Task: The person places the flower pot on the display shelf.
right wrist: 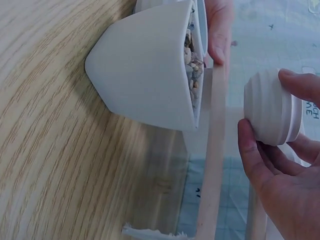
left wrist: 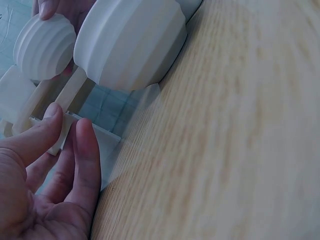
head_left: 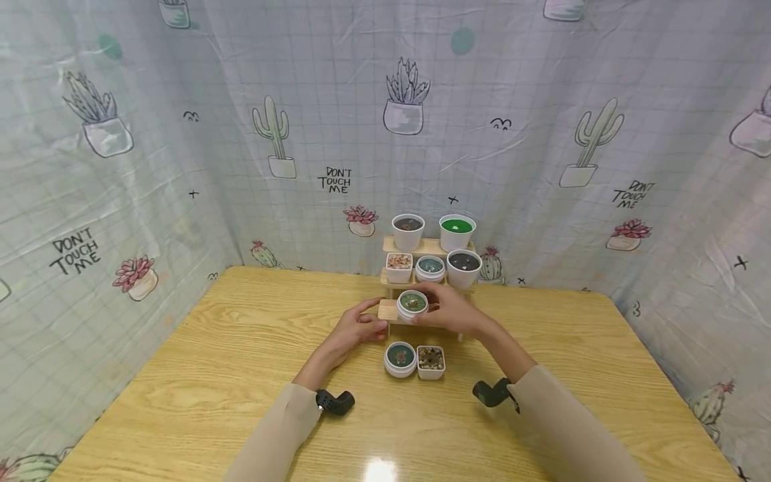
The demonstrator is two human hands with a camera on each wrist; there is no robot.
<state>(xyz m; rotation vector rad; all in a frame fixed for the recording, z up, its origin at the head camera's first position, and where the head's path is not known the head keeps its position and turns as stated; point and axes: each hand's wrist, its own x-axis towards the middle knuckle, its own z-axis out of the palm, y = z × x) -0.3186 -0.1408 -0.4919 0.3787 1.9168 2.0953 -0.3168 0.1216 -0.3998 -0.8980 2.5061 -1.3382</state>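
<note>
A small wooden tiered stand (head_left: 388, 310) is on the table, with white legs. My left hand (head_left: 354, 327) pinches the left end of its lowest step between thumb and fingers. With thumb and fingers my right hand (head_left: 450, 309) grips a round white ribbed pot (right wrist: 270, 107) with a green filling. In the right wrist view, a gap shows between this pot and the step's edge. In front of the stand, another round white pot (head_left: 400, 359) with a dark green filling sits beside a square white pot (head_left: 430, 361) of pebbles.
The middle step carries a square pot of pinkish stones (head_left: 399, 266), a round pot (head_left: 430, 268) and a dark-filled pot (head_left: 464, 268). On the top step stand a brown-filled pot (head_left: 407, 231) and a bright green-filled pot (head_left: 456, 232). A printed curtain (head_left: 337, 100) hangs behind the table.
</note>
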